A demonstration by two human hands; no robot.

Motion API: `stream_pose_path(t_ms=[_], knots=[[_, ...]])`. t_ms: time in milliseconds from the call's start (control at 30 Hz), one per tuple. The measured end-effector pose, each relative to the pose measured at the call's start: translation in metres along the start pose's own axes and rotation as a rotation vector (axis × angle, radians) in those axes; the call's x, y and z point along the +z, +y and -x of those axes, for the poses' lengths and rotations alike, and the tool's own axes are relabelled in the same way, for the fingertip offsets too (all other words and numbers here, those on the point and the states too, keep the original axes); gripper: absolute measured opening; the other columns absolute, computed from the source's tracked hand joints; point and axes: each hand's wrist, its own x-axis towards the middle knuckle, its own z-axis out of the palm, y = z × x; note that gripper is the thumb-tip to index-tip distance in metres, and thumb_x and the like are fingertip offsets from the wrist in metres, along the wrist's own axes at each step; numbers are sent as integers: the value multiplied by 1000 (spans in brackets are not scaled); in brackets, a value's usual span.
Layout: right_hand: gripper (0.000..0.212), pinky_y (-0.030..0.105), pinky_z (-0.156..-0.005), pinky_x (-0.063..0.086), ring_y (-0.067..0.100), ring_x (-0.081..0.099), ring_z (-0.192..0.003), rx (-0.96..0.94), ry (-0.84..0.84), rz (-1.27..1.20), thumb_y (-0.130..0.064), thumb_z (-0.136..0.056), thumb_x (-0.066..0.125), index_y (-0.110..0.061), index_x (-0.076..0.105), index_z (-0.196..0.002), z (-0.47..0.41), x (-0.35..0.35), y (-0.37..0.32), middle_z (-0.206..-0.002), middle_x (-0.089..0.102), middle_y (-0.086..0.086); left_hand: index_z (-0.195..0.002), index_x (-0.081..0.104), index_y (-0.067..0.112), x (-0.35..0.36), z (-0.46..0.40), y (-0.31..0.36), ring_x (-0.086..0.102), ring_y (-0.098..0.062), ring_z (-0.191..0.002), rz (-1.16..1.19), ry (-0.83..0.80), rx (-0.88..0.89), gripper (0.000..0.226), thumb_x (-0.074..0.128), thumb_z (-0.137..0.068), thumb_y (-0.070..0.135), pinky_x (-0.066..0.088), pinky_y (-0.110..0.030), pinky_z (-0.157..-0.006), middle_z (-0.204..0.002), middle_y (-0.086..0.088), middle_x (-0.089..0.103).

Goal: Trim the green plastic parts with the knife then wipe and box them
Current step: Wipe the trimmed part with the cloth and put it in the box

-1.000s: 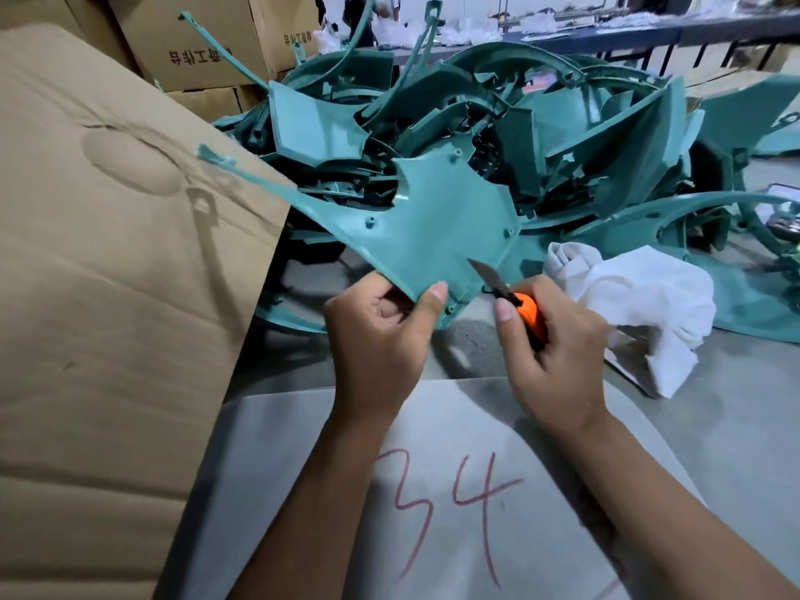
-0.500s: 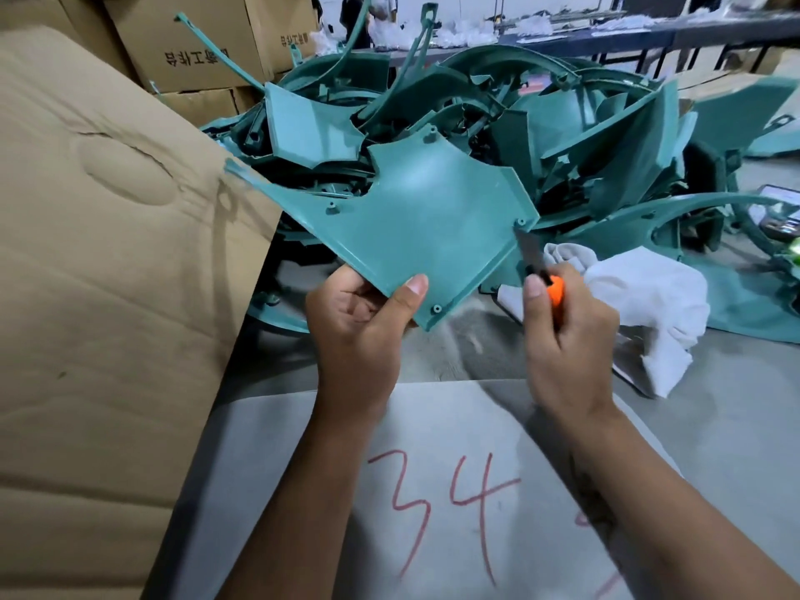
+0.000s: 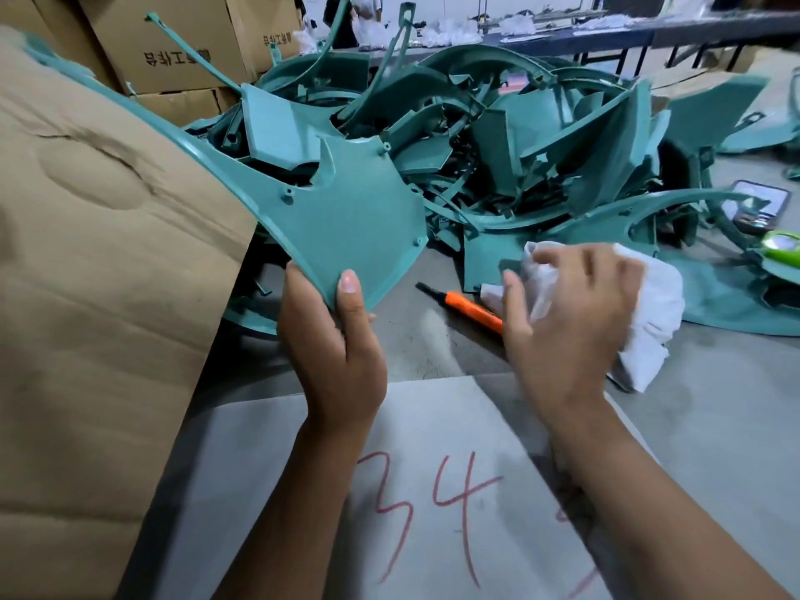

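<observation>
While our left hand [image 3: 333, 352] pinched the green part [image 3: 346, 223] by its bottom corner, holding it up just left of the knife [image 3: 469, 306], we judged trimming finished. The knife lay free on the table. Our right hand [image 3: 567, 313] curled onto the cloth [image 3: 649, 322] just right of the knife, blurred. Wiping looked next: bring the cloth up to the part, then box it.

The left hand [image 3: 333, 339] pinches upright, thumb forward; the right hand [image 3: 571, 313] reaches forward, fingers curling, blurred.
</observation>
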Motion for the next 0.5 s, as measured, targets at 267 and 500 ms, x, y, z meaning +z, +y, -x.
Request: stream_pose_path(t_ms=[267, 500], knots=[[79, 54, -97, 40, 42, 37, -124, 383, -329, 394, -51, -59, 95, -23, 56, -122, -12, 1, 42, -137, 35, 18, -136, 44, 42, 5, 3, -2, 68, -14, -108, 116, -46, -279, 39, 42, -106, 17, 62, -33, -56, -127, 19, 61], [25, 23, -83, 31, 30, 47, -100, 306, 34, -1, 4, -76, 59, -4, 61, -100, -17, -10, 55, -123, 44, 20, -138, 40, 39, 3, 3, -8, 78, -25, -86, 212, -146, -379, 38, 39, -108, 17, 62, -38, -56, -134, -4, 63]])
